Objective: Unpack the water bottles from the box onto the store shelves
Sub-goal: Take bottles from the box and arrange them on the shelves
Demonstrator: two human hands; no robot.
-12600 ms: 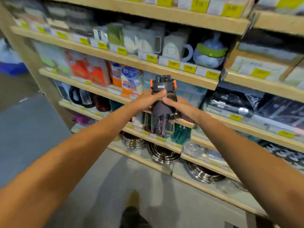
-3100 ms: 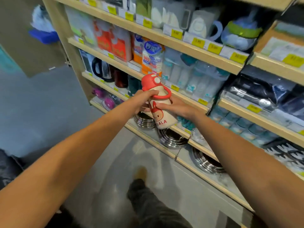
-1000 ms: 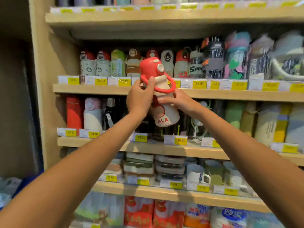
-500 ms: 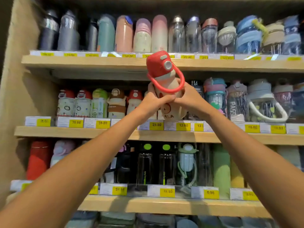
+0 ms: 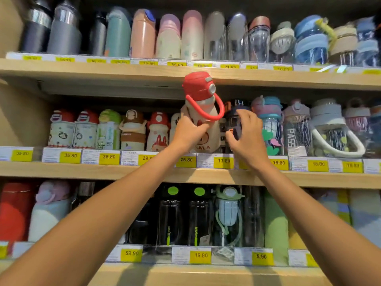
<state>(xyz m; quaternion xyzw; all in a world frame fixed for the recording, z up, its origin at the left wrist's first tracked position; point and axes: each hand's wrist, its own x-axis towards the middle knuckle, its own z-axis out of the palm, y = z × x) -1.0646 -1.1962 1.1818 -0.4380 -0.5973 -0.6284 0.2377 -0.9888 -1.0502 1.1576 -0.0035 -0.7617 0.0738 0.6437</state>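
Note:
A cream water bottle with a red lid and red loop handle stands tilted at the middle shelf, its base by the price tags. My left hand grips its body from the left. My right hand is off that bottle, just to the right; its fingers and thumb curl round a dark bottle standing next to it on the same shelf. The box is out of view.
The middle shelf holds a row of cartoon bottles on the left and clear handled bottles on the right. Flasks fill the top shelf. Dark and green bottles stand on the lower shelf.
The red-lidded bottle has moved down and in to the middle shelf. My right hand has let go of it and shifted right onto the dark bottle; my left hand still holds it.

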